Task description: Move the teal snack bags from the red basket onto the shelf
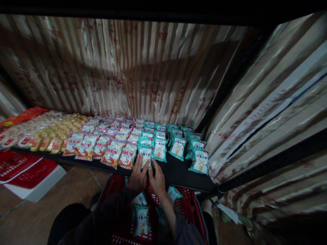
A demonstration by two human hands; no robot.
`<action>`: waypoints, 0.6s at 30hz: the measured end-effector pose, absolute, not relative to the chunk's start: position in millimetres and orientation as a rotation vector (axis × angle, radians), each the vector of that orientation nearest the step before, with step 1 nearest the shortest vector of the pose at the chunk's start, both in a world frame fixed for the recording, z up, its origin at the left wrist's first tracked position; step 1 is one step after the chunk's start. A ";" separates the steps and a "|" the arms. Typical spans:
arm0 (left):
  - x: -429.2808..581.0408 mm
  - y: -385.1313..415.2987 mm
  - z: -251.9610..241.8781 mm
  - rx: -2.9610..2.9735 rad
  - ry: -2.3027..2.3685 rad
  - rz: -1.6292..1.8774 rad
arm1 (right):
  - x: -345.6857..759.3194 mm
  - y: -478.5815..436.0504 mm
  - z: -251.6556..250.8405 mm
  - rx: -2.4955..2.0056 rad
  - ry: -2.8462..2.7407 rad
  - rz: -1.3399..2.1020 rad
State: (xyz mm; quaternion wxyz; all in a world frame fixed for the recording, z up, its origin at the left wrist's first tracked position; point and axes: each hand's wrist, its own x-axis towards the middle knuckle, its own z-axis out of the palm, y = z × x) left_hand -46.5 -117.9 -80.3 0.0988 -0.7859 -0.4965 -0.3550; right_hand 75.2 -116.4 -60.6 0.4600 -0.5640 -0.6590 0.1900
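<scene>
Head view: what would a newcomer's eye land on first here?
Rows of snack packets fill the dark shelf: yellow packets left, red-striped packets middle, teal packets right. At its front edge the left hand and right hand flank one teal packet, above a red basket holding more.

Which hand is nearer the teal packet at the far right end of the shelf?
Right. The right hand is left of and below that teal packet, apart from it; the left hand sits further left, beside the right hand.
</scene>
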 end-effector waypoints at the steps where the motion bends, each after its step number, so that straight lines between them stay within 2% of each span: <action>1: -47.5 -116.8 -77.2 -2.337 -1.471 -1.045 | 74.7 -114.5 -59.7 -1.385 -1.620 0.464; 7: -51.9 -104.0 -62.3 -2.364 -1.448 -1.023 | 73.2 -98.8 -60.9 -1.354 -1.590 0.430; 18: -49.7 -96.0 -82.8 -2.351 -1.379 -1.079 | 78.0 -77.2 -79.7 -1.600 -1.447 0.574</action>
